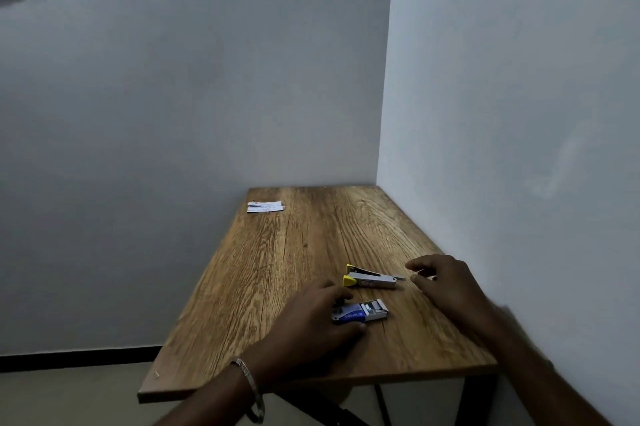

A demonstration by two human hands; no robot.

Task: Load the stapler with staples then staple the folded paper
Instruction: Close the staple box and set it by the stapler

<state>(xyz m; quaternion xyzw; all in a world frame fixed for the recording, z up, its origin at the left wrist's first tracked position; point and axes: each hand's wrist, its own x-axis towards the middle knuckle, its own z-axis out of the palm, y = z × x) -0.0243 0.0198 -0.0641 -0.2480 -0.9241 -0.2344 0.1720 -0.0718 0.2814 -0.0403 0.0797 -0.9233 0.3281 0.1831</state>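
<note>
Wooden table point(277, 269), lower centre: left hand point(311, 318) grips open staple box point(360, 312), right hand point(446, 283) loosely curled, apparently empty, by stapler point(372, 278); loading step, next needs a staple strip.

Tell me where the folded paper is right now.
In the head view, the folded paper lies at the table's far left corner near the wall, well beyond the stapler and both hands.

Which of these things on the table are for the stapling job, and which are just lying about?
For the job:
stapler
staple box, held by the left hand
folded paper
right hand, beside the stapler

Lying about:
loose staple at the table edge
</note>
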